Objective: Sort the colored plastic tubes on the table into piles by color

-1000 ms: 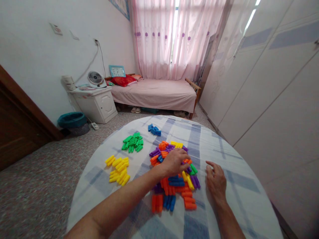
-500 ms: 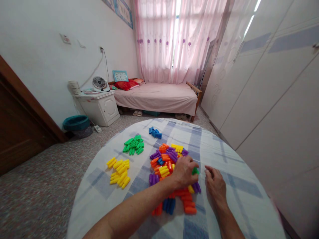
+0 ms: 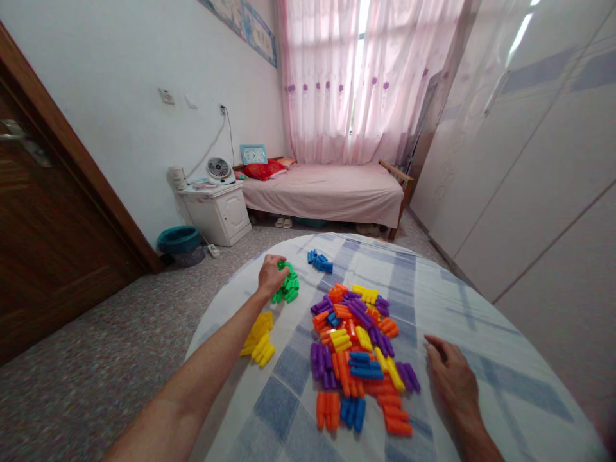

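My left hand (image 3: pixel 273 274) reaches over the pile of green plastic building pieces (image 3: pixel 291 286). Its fingers are bent around a green piece at the top of that pile; the fingertips are partly hidden. Below my forearm lie yellow pieces (image 3: pixel 262 340), partly covered by it. A large mixed heap of orange, purple, yellow and blue pieces (image 3: pixel 356 346) spreads over the middle of the table. To its right, my right hand (image 3: pixel 455 378) rests on the cloth with loosely bent fingers apart, holding nothing. Small blue pieces (image 3: pixel 321 261) form their own group near the far edge.
The round table (image 3: pixel 505 333) has a white and blue checked cloth. Beyond it stand a bed (image 3: pixel 327 189), a white cabinet (image 3: pixel 231 215) with a fan (image 3: pixel 219 168), and a teal bin (image 3: pixel 179 240). Wardrobe doors (image 3: pixel 539 173) line the right side.
My left hand has moved from the mixed heap, with a green piece in it, to the green pile at the far left. My right hand stays beside the heap. The view has turned left.
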Demonstrator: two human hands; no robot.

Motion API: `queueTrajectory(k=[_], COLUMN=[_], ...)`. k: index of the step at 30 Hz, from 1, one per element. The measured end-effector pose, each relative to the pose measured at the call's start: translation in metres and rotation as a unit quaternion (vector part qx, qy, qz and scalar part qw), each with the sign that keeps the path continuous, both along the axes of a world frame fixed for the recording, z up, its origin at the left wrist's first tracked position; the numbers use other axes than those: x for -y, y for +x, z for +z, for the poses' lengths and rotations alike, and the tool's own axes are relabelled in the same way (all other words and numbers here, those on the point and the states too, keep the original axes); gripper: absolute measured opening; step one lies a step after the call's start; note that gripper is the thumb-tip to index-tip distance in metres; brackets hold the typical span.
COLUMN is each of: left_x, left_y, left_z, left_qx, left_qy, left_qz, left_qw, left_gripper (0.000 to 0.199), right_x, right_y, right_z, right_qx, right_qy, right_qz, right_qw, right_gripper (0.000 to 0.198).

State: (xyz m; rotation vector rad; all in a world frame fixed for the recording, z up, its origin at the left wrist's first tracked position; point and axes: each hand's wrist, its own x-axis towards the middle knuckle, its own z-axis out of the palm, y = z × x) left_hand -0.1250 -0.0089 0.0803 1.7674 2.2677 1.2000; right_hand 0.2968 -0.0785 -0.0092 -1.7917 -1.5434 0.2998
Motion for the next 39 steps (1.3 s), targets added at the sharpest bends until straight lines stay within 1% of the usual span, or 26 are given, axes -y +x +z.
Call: queueTrajectory(k=[2,5,8,11,13,14,16,17,19,21,23,25,27,30,33,35,37,39], left_x=[-0.008,-0.014,-0.011,0.007,0.029,0.043,0.072,0.085,0.105,0.114,0.114,0.11,0.108,0.113,0.127,0.14,0.152,0.164], left_y=[-0.014,-0.019,-0.009,0.015,0.039,0.052,0.077,0.088,0.106,0.118,0.124,0.128,0.13,0.124,0.1,0.073,0.044,0.016], left_z=[-0.006,-0.016,-0.017,-0.008,-0.001,0.002,0.003,0.001,-0.006,-0.015,-0.022,-0.025,-0.022,-0.01,0.002,0.003,-0.003,-0.015], left_qx=[-0.007,-0.02,-0.039,-0.062,-0.074,-0.078,-0.067,-0.066,-0.093,-0.13,-0.156,-0.164,-0.15,-0.086,-0.015,0.013,0.023,0.032], left_qy=[-0.021,-0.061,-0.08,-0.062,-0.044,-0.038,-0.01,-0.014,-0.035,-0.059,-0.074,-0.081,-0.08,-0.057,0.002,0.046,0.067,0.065], left_qz=[0.015,-0.003,-0.032,-0.056,-0.106,-0.145,-0.281,-0.321,-0.348,-0.337,-0.318,-0.306,-0.305,-0.298,-0.254,-0.191,-0.118,-0.057], left_qw=[1.0,0.998,0.996,0.995,0.991,0.986,0.957,0.945,0.932,0.93,0.932,0.934,0.937,0.949,0.967,0.981,0.991,0.996], left_gripper=[0.029,0.024,0.024,0.031,0.032,0.029,0.021,0.019,0.018,0.02,0.023,0.024,0.025,0.022,0.022,0.023,0.024,0.027], right_x=[0.0,0.0,0.002,0.004,0.004,0.005,0.005,0.004,0.004,0.005,0.005,0.005,0.004,0.003,0.001,0.001,0.0,0.0], right_y=[0.0,-0.001,-0.002,-0.004,-0.005,-0.005,-0.006,-0.006,-0.006,-0.006,-0.006,-0.005,-0.004,-0.001,0.001,0.001,0.001,0.001], right_z=[0.0,0.001,0.002,0.004,0.005,0.006,0.006,0.006,0.006,0.006,0.006,0.005,0.004,0.001,-0.001,-0.002,-0.002,-0.001], right_qx=[0.001,0.006,0.014,0.014,0.011,0.011,0.011,0.012,0.011,0.009,0.008,0.01,0.014,0.019,0.021,0.027,0.035,0.039], right_qy=[-0.001,-0.002,0.008,0.012,0.013,0.014,0.015,0.016,0.019,0.019,0.016,0.016,0.017,0.015,0.011,0.011,0.011,0.01], right_qz=[-0.001,-0.001,-0.002,-0.003,-0.003,-0.003,-0.001,-0.001,0.001,0.002,0.004,0.007,0.01,0.013,0.015,0.015,0.013,0.012], right_qw=[1.0,1.0,1.0,1.0,1.0,1.0,1.0,1.0,1.0,1.0,1.0,1.0,1.0,1.0,1.0,0.999,0.999,0.999], right_gripper=[0.049,0.05,0.049,0.047,0.046,0.046,0.046,0.046,0.046,0.046,0.046,0.047,0.047,0.045,0.045,0.045,0.045,0.045])
